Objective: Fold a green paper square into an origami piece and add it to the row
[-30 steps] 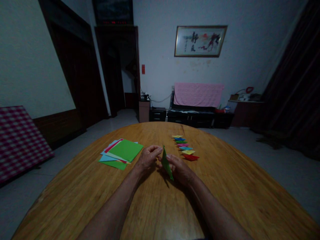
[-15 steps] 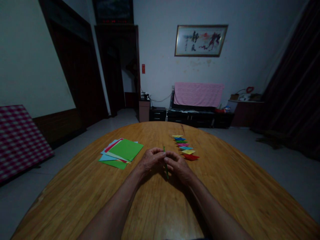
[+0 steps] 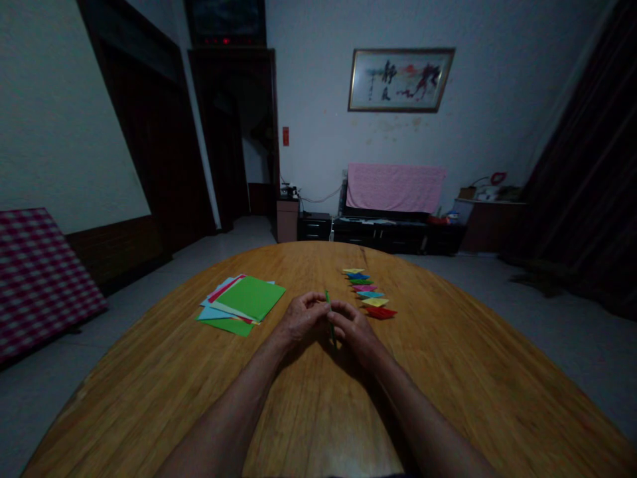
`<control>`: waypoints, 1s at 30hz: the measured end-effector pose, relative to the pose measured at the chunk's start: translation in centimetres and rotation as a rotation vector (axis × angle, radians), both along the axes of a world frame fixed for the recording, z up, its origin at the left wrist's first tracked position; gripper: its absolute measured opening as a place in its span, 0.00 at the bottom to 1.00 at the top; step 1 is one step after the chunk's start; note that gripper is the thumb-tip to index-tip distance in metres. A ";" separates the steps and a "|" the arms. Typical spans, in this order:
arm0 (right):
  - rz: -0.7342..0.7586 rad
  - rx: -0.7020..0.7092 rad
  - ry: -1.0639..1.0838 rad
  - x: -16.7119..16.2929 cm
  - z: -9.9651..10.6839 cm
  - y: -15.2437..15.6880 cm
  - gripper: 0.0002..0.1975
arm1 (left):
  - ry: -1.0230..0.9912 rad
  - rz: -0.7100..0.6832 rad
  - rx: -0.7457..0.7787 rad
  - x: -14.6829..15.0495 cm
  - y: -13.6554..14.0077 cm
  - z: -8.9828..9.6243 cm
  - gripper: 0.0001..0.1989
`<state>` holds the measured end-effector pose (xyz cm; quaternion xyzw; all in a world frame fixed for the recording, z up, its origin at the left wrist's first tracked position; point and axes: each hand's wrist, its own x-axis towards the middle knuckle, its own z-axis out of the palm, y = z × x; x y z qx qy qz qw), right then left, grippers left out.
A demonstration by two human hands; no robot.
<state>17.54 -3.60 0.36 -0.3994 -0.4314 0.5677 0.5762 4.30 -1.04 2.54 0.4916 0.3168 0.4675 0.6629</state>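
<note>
My left hand [image 3: 300,318] and my right hand [image 3: 354,327] meet over the middle of a round wooden table [image 3: 448,372]. Between their fingertips they pinch a folded green paper [image 3: 331,323], seen edge-on as a thin upright strip. A loose stack of coloured paper sheets [image 3: 242,304], green on top, lies to the left of my left hand. To the right of my right hand runs a row of several small folded paper pieces [image 3: 369,293], yellow, blue, green, pink, cyan and red.
Beyond the table's far edge are a low dark cabinet with a pink cloth [image 3: 395,188], a dark doorway [image 3: 231,139] and a framed picture [image 3: 401,79]. A checked red cloth [image 3: 37,272] lies at the left. Dark curtains hang at the right.
One second ago the green paper stood open as a broad flap between my hands. It has since been pressed flat and now shows only as a thin edge. My hands have closed together.
</note>
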 end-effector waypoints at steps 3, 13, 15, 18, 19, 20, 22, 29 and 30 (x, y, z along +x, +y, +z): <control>-0.036 0.006 -0.008 -0.2 0.0 0.1 0.18 | 0.016 -0.006 0.038 0.0 0.4 -0.3 0.16; -0.075 0.014 -0.062 -0.3 -0.6 0.3 0.19 | 0.027 0.050 0.031 0.1 1.0 -0.8 0.12; -0.078 0.008 -0.068 -0.3 -0.7 0.4 0.19 | 0.001 0.022 0.030 0.1 1.0 -1.0 0.12; -0.079 0.011 -0.065 -0.4 -0.8 0.5 0.19 | -0.039 -0.008 0.006 0.1 1.2 -1.2 0.12; -0.076 0.013 -0.058 -0.4 -0.9 0.5 0.18 | -0.046 -0.010 -0.007 0.1 1.2 -1.3 0.13; -0.068 0.012 -0.045 -0.5 -0.9 0.4 0.18 | -0.051 -0.009 -0.019 0.1 1.3 -1.3 0.13; -0.048 0.002 -0.002 -0.6 -0.9 0.3 0.19 | -0.053 0.001 -0.039 0.2 1.4 -1.2 0.14; -0.005 0.003 0.045 -0.9 -0.4 -0.2 0.18 | -0.094 -0.023 -0.070 0.1 1.3 -1.0 0.15; -0.008 0.008 0.041 -0.9 -0.4 -0.2 0.17 | -0.099 -0.031 -0.075 0.1 1.3 -1.0 0.15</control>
